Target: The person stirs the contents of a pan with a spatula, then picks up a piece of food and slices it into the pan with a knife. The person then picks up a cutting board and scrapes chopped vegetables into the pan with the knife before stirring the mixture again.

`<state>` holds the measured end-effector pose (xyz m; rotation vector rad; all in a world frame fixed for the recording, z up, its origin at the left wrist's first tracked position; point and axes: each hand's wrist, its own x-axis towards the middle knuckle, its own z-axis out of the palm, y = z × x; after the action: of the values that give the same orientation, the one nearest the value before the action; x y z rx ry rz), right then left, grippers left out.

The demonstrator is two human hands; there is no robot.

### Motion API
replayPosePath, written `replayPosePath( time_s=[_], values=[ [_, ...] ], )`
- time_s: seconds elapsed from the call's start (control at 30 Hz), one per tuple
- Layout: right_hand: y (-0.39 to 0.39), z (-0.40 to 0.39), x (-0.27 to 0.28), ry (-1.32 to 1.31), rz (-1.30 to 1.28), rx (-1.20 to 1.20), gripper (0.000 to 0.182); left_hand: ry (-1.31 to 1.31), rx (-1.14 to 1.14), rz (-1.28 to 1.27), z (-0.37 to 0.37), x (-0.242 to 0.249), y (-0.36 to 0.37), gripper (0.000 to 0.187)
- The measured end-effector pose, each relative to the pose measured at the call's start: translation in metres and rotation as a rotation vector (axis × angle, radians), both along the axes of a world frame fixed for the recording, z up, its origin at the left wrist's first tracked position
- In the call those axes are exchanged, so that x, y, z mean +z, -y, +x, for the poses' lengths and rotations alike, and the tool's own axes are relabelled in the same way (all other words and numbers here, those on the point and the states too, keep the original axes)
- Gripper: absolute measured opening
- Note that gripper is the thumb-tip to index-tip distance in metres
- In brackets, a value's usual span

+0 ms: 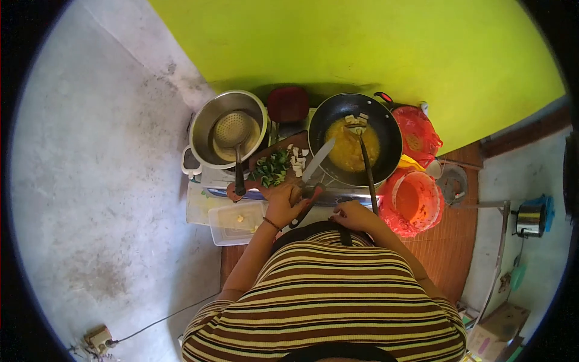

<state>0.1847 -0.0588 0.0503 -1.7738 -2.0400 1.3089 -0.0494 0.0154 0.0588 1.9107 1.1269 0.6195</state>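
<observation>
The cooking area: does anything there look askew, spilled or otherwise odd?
The cutting board looks slightly askew: it lies diagonally, rather than straight, between the pot and the pan. Otherwise, nothing is plainly spilled or damaged.

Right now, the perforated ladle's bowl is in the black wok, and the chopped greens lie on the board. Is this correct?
Wrong for the perforated ladle: the head view shows its bowl in the steel pot. The chopped greens do lie on the board.
</observation>
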Motion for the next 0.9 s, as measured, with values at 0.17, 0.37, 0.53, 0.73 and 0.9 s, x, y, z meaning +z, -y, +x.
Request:
replayPosePath(
  time_s=[0.17, 0.37, 0.53, 0.73, 0.9],
  values=[
    [-0.017, -0.039, 0.046, -0.619, 0.195, -0.33, 0.038, 0.049, -0.025, 0.073, 0.011, 0.012, 0.005, 0.032],
    [-0.035, -0.07, 0.036, -0.439, 0.331, -0.34, 0.037, 0.123, -0.079, 0.164, 0.016, 0.006, 0.021, 0.047],
    [-0.034, -0.08, 0.009, -0.617, -0.118, -0.456, 0.034, 0.151, -0.025, 0.018, -0.012, 0.025, 0.028, 0.031],
    [-0.038, -0.104, 0.02, -0.705, -0.366, -0.406, 0.026, 0.343, 0.322, -0.148, -0.065, -0.034, 0.026, 0.024],
    [-0.035, -0.119, 0.015, -0.688, -0.401, -0.371, 0.026, -0.471, 0.435, 0.329, -0.106, -0.067, -0.019, 0.037]
  ],
)
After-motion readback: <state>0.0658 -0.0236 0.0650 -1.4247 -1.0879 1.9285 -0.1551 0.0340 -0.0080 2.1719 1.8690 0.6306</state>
